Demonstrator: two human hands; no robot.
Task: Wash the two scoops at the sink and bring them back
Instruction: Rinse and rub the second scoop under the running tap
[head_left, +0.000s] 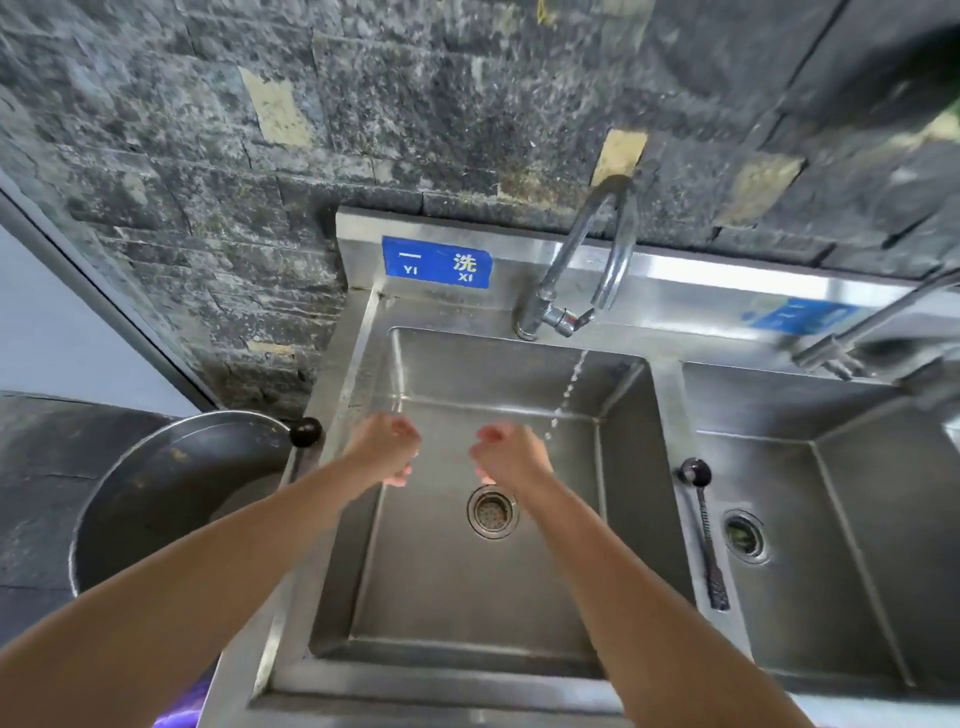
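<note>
Both of my hands hover over the left steel sink basin (623, 467), above its drain (491, 512). My left hand (385, 449) and my right hand (514, 454) face each other, fingers loosely curled, holding nothing. One scoop (702, 525), with a dark round head and a twisted dark handle, lies on the divider between the two basins, to the right of my right hand. A second dark round scoop head (305, 431) rests on the sink's left rim, beside my left hand; its handle is mostly hidden. A thin stream of water (567, 392) falls from the tap (587, 249).
A large metal bowl (171, 483) stands left of the sink against the dark stone wall. The right basin (857, 545) has its own drain and a second tap (852, 343) above it. A blue sign (436, 261) is on the backsplash.
</note>
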